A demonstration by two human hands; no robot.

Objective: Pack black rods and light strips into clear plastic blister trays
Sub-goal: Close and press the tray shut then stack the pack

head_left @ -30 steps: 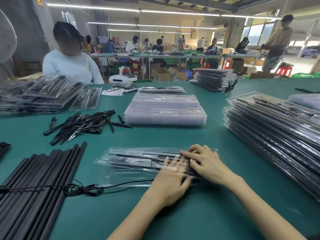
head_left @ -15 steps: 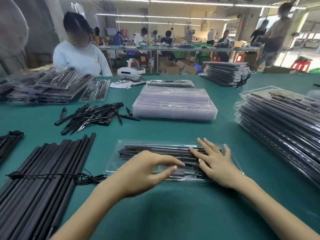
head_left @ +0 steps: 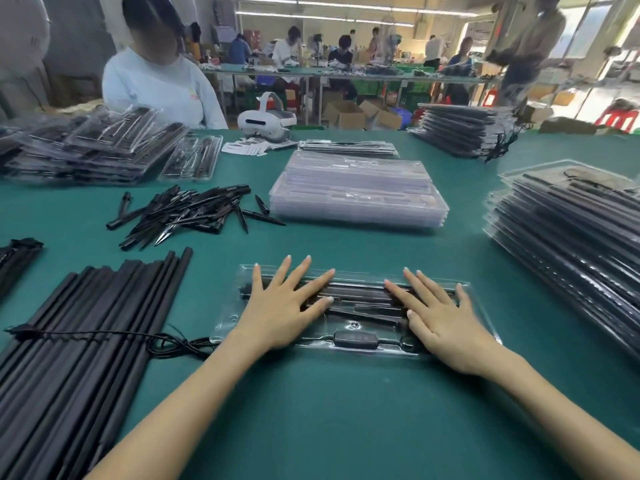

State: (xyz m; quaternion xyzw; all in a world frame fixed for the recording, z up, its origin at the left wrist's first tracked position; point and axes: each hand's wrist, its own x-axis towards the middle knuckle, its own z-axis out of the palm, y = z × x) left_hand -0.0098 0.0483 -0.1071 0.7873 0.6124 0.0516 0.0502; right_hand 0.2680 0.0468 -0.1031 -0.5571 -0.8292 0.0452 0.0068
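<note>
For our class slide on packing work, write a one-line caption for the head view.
Left hand and right hand press flat on a filled clear tray on the green table.

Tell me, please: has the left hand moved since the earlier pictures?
Yes. The left hand has slid left along the blister tray, away from the right hand; it now lies flat on the tray's left half.

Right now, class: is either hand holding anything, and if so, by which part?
Nothing is gripped. The left hand and right hand lie flat with straight fingers, pressing on top of the clear blister tray.
</note>
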